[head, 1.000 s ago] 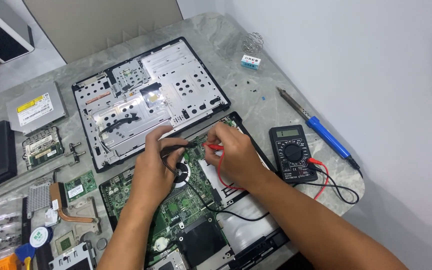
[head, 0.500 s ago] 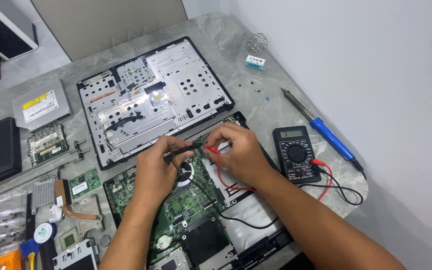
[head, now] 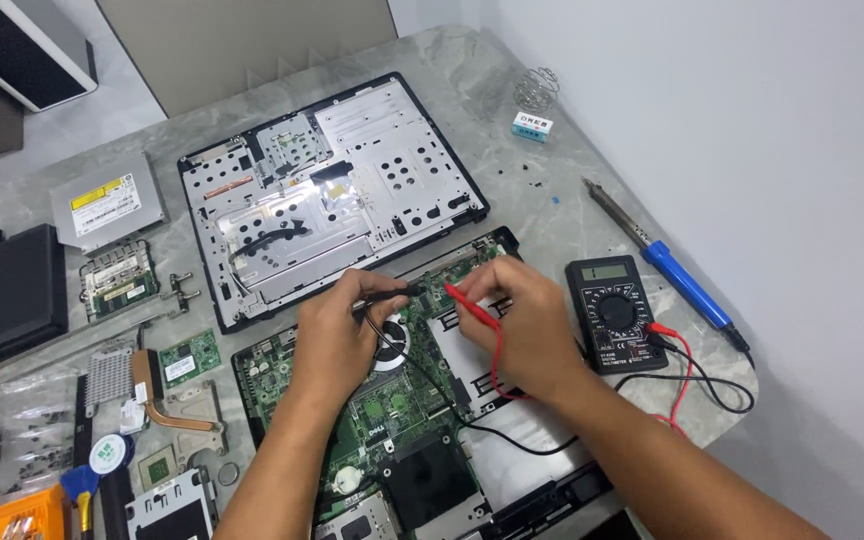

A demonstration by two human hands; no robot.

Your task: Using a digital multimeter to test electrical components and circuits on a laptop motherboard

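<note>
The left hand (head: 337, 335) pinches the black probe (head: 392, 293) and the right hand (head: 512, 315) pinches the red probe (head: 470, 305), both tips angled down onto the far edge of the green motherboard (head: 382, 410), which lies in the open laptop base (head: 542, 450) on the bench (head: 552, 215). Their leads trail right to the black multimeter (head: 615, 312), set just beside the base with its dial facing up, likely for easy reading. The base holds the board and a round fan (head: 392, 340)
</note>
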